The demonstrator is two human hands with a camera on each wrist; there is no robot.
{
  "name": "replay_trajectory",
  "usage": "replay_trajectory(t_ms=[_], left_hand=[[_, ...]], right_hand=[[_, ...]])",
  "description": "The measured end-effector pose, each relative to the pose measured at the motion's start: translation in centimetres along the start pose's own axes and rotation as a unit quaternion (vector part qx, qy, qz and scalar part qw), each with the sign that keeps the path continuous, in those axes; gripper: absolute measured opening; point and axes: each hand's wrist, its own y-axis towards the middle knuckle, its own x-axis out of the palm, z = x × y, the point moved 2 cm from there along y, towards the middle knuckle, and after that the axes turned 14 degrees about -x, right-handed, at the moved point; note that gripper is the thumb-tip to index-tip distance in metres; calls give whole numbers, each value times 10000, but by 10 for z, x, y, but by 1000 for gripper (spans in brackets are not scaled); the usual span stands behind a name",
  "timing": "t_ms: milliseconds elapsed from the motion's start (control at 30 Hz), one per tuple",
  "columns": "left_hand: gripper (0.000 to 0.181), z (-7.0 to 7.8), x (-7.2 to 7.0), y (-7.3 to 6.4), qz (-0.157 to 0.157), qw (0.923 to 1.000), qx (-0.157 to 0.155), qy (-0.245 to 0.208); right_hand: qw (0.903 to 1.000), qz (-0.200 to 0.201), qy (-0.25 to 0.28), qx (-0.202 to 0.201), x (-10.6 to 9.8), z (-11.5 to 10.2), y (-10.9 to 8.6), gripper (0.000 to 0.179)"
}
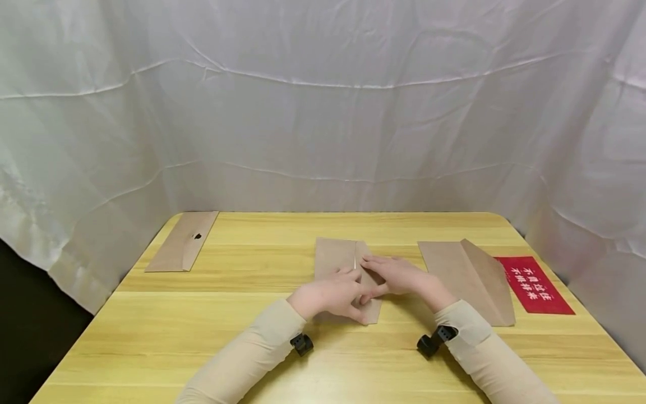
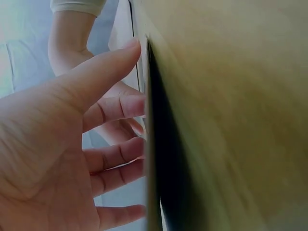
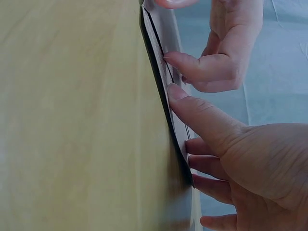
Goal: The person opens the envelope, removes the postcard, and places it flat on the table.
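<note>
A brown paper envelope [image 1: 330,253] lies on the wooden table in front of me, its flap [image 1: 372,314] on the right side folded along a crease. My left hand [image 1: 328,293] rests its fingertips on the envelope near the crease. In the left wrist view its fingers [image 2: 118,156] are spread and fairly straight against the paper. My right hand [image 1: 398,275] touches the flap from the right. Its thumb [image 3: 207,115] and fingertips meet the paper in the right wrist view. A thin slit shows along the envelope's opening.
To the right lies another brown envelope [image 1: 449,266] with its flap spread out, partly over a red card [image 1: 537,289] with white characters. At the far left lies a closed brown envelope [image 1: 174,241] with a small black mark. A pale curtain [image 1: 323,123] hangs behind the table.
</note>
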Motion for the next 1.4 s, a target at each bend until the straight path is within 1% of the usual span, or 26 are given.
replay_trajectory(t_ms=[167,300,467,600,733,833,933,1000,1233,1400], left_hand=[[32,1,-3,0,289,9993,96,230],[39,3,-5,0,493,9977,173,439],[46,3,-5,0,650,9965,251,461],[49,1,-7,-3,740,9957,229,507],[53,-2,-8,-11,797,9949,180,600],[59,-3,-9,-16,827,9936,245,722],[63,-4,-10,-18,888,9923,329,794],[63,-5,-10,-18,919,9922,359,760],[55,-7,-13,-19,974,9925,319,674],[53,-8,-13,-20,948,9926,342,680]], right_hand=[[10000,24,-51,-29,0,1,1,88],[10000,22,-58,-49,1,3,1,89],[10000,21,-45,-58,1,4,2,88],[9999,71,-77,-103,1,3,1,85],[9997,50,-159,-152,2,2,1,82],[9999,18,-120,-120,2,2,1,82],[10000,33,-29,-61,1,2,0,84],[10000,27,26,-17,2,3,0,85],[9997,33,-132,-206,4,4,-1,78],[9998,-78,-62,-148,7,7,0,74]])
